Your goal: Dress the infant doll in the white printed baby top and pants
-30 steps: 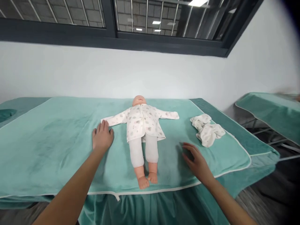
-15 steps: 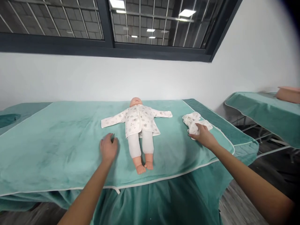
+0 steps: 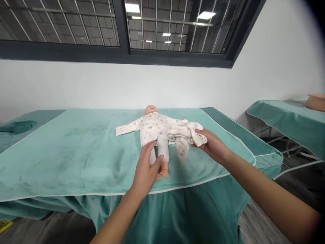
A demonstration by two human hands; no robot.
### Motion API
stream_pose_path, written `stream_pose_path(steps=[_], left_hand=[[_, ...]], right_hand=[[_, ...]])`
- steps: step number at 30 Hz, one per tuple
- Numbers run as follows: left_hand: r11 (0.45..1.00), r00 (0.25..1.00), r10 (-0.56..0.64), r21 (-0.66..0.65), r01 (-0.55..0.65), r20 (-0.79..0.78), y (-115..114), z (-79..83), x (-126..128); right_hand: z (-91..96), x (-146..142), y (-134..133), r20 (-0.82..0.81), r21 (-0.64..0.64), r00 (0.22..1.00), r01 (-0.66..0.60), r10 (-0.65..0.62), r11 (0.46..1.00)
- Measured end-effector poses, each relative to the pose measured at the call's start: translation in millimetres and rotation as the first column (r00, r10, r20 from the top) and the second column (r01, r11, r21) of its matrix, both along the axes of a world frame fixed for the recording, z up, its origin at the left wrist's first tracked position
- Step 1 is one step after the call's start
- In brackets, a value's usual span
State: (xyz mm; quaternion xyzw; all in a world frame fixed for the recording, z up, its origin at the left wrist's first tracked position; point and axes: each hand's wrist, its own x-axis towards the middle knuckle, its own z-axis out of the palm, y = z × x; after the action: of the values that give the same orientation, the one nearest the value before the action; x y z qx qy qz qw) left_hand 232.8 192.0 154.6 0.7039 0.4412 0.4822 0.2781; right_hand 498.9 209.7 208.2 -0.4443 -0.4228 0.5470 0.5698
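A baby doll point(image 3: 164, 166) lies on its back on the green cover, head toward the wall. It wears a white printed shirt point(image 3: 151, 126) with its sleeves spread and white leggings point(image 3: 163, 149). My right hand point(image 3: 209, 144) is closed on a crumpled white printed baby garment point(image 3: 189, 133), lifted beside the doll; its loose end hangs blurred. What kind of garment it is, I cannot tell. Over the doll's legs, my left hand point(image 3: 148, 164) is open with thumb and fingers apart, holding nothing and partly hiding one leg.
The green cover point(image 3: 88, 152) with white piping spreads over a bed against the white wall, below a barred window point(image 3: 172, 30). At the right stands another green-covered table point(image 3: 289, 118) with a pink basin point(image 3: 316, 102). Folded green cloth point(image 3: 19, 126) lies at far left.
My right hand has picked up the crumpled garment from the cover and carried it left to the doll. My left hand has moved right, from beside the doll to over its legs.
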Motion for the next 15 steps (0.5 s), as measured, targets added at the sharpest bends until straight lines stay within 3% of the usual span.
stream_pose_path(steps=[3, 6, 11, 15], left_hand=[[0.992, 0.992, -0.096, 0.073, 0.101, -0.079, -3, 25.3, 11], [0.989, 0.989, -0.138, 0.040, 0.140, -0.046, 1, 42.2, 13], [0.982, 0.983, -0.140, -0.114, 0.154, 0.119, 7, 60.4, -3], [0.987, 0.961, -0.036, -0.140, 0.077, 0.274, 11, 73.0, -17]], right_hand=[[17.9, -29, -20, -0.043, -0.002, 0.982, -0.186, 0.186, 0.983], [27.0, -45, -29, -0.065, -0.001, 0.949, -0.311, 0.310, 0.951], [20.3, -45, -23, -0.006, 0.012, 0.965, -0.260, 0.260, 0.965], [10.6, -42, -19, 0.047, -0.067, 0.959, -0.277, 0.280, 0.959]])
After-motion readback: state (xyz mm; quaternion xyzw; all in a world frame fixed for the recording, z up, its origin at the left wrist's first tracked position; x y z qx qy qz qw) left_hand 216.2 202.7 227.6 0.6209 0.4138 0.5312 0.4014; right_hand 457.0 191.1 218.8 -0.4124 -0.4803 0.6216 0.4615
